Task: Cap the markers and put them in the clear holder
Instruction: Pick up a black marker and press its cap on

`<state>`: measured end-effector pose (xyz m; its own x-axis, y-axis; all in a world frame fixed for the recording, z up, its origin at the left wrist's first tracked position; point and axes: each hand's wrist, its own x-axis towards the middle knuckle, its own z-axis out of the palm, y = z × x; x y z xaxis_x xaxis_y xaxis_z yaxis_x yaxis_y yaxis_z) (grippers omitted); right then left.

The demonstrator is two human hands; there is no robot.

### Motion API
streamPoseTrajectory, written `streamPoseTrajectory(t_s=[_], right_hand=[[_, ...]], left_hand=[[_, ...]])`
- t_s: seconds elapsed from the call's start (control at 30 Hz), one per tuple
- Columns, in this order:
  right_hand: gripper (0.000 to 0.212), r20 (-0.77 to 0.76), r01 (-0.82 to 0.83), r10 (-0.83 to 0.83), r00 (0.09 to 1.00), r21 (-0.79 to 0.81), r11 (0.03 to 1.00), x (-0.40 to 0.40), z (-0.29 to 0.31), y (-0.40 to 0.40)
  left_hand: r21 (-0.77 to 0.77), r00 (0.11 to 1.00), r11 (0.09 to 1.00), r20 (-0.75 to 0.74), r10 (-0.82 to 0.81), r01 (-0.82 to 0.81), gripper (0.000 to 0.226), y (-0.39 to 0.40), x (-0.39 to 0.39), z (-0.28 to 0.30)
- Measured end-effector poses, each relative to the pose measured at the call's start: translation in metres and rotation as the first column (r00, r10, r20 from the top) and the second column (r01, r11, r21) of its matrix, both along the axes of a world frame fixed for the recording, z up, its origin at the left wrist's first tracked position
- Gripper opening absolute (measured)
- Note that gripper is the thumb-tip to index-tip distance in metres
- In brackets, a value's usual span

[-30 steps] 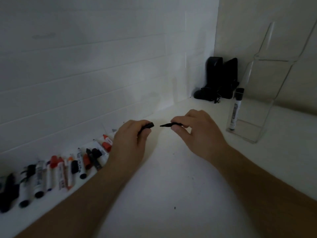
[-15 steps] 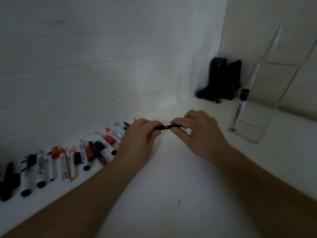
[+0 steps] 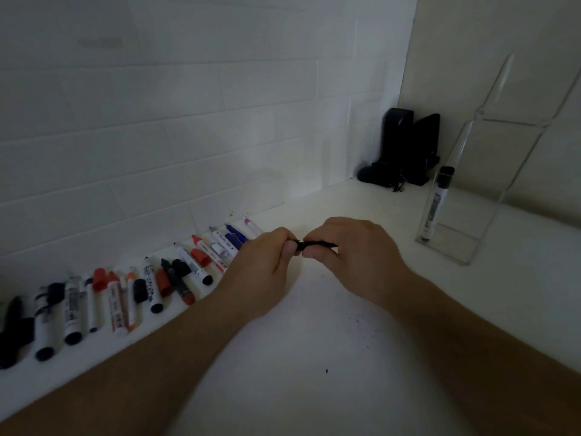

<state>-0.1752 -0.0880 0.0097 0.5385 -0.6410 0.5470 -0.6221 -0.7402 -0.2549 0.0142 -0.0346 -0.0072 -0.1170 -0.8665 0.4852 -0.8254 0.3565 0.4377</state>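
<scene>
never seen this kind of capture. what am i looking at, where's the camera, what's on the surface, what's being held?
No machine here: a person's two bare hands, filmed by one wide-angle camera worn on the head, looking forward and down. The left hand and right hand meet over a white counter, both pinching one thin black marker; whether its cap is fully seated is hidden by the fingers. A row of loose markers and caps lies along the tiled wall. To the right stands a clear holder with one black-capped marker upright inside. A dark object sits in the corner.
</scene>
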Motion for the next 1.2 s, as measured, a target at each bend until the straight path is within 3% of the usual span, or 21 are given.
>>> streamPoseTrajectory(t_s=[0.2,0.37,0.53,0.6,0.67,0.8,0.9,1.0,1.13,1.2], right_hand=[[0.03,0.064,-0.014,0.012,0.998,0.032,0.999,0.005,-0.004,0.003],[0.019,-0.139,0.136,-0.154,0.978,-0.132,0.982,0.007,0.001,0.007],[0.01,-0.138,0.167,-0.169,0.976,-0.025,0.986,-0.004,0.018,0.01],[0.009,-0.058,0.226,-0.223,0.973,0.069,0.972,-0.013,0.032,0.008],[0.006,0.107,0.255,-0.27,0.957,0.132,0.958,-0.026,0.054,0.007],[0.018,0.402,0.408,-0.375,0.835,0.002,0.913,-0.071,0.111,0.009],[0.041,0.48,0.502,-0.4,0.781,-0.1,0.859,-0.109,0.14,0.011],[0.057,0.394,0.561,-0.489,0.779,-0.088,0.823,-0.134,0.137,0.006],[0.04,0.125,0.599,-0.593,0.795,-0.009,0.801,-0.143,0.105,-0.011],[0.031,-0.053,0.7,-0.706,0.707,-0.091,0.708,-0.14,0.091,-0.019]], left_hand=[[-0.032,1.0,0.999,0.013,-0.006,0.006,0.025,-0.003,-0.001,-0.002],[-0.026,1.0,0.999,-0.013,-0.026,0.026,0.024,-0.007,-0.006,-0.002],[0.001,0.988,1.0,-0.152,0.01,-0.01,0.019,-0.004,-0.004,0.001],[-0.025,0.986,1.0,-0.165,-0.012,0.008,0.024,-0.002,-0.003,0.0],[-0.084,0.995,0.994,-0.062,-0.072,0.066,0.029,0.002,-0.003,-0.001],[-0.184,0.965,0.964,0.217,-0.148,0.19,0.03,0.009,-0.013,-0.001],[-0.214,0.936,0.936,0.279,-0.214,0.278,0.03,0.015,-0.027,0.003],[-0.188,0.906,0.918,0.315,-0.281,0.35,0.033,0.019,-0.035,0.002],[-0.188,0.91,0.921,0.311,-0.275,0.342,0.033,0.019,-0.03,0.001],[-0.191,0.915,0.924,0.307,-0.263,0.33,0.031,0.019,-0.027,0.0]])
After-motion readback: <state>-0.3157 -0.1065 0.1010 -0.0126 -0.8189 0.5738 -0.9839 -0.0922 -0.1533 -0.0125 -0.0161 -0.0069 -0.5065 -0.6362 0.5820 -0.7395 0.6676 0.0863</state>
